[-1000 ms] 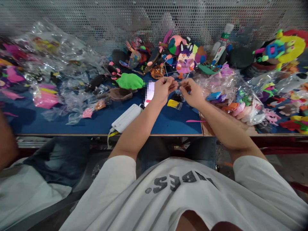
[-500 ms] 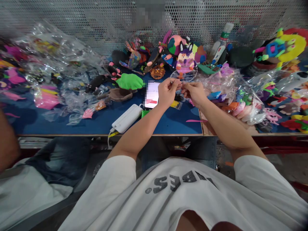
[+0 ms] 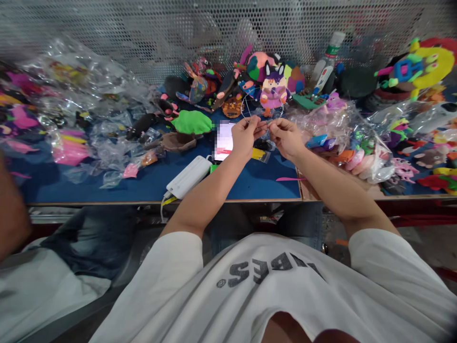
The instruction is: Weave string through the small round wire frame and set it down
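My left hand (image 3: 246,136) and my right hand (image 3: 287,138) are raised above the table edge, fingertips nearly meeting. Both pinch a thin pale cord or wire (image 3: 243,108), which loops up beyond the fingers; its exact kind is too fine to make out. Just behind the loop stands a purple, pink and white clay animal figure (image 3: 274,90) with dark pointed ears. Beside my left wrist lies a lit phone (image 3: 224,148), partly covered by the hand. Below the fingers is a small yellow piece in a clear bag (image 3: 258,153).
A white power bank (image 3: 188,176) with a cable lies near the table's front edge. Bright green clay (image 3: 193,122) sits left of the phone. Bagged clay figures (image 3: 360,152) crowd the right, with more plastic bags (image 3: 107,138) leftward. Another person's arm (image 3: 12,209) shows at far left.
The cord's loop has shifted and opened out leftward, its left side now rising above my left hand. My fingers have changed their pinch slightly, and both hands stay close together.
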`<state>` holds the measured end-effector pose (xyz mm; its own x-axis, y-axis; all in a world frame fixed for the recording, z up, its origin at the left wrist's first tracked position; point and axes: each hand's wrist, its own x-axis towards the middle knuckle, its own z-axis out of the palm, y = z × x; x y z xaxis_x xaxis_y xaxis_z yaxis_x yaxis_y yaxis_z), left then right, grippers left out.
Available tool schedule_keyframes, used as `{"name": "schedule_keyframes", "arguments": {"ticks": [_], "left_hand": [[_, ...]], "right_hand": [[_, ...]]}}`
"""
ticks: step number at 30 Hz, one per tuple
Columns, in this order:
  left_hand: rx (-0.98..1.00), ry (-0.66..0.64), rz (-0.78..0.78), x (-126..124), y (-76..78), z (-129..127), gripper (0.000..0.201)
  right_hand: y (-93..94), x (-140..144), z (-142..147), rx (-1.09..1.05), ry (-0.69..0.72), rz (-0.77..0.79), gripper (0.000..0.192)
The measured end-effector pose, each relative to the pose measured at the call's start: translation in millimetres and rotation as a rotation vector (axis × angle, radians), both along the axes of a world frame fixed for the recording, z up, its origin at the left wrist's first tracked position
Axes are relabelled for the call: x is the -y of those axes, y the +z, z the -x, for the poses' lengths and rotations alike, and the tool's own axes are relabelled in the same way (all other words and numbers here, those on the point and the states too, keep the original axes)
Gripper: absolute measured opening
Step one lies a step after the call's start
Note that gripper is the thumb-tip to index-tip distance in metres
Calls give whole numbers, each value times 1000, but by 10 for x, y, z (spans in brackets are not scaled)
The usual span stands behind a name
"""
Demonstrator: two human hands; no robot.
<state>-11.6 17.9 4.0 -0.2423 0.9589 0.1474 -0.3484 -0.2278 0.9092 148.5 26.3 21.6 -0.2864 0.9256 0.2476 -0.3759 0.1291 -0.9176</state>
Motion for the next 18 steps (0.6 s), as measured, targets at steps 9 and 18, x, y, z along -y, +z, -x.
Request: {"name": "schedule_keyframes", "arguments": {"ticks": [9, 18], "left_hand": [[-290, 76, -195, 227, 201, 46, 33], [-633, 114, -308, 322, 184, 94, 32]], "right_hand": [[158, 9, -78, -19, 135, 296, 30], [114, -156, -127, 230, 156, 538, 25]]}}
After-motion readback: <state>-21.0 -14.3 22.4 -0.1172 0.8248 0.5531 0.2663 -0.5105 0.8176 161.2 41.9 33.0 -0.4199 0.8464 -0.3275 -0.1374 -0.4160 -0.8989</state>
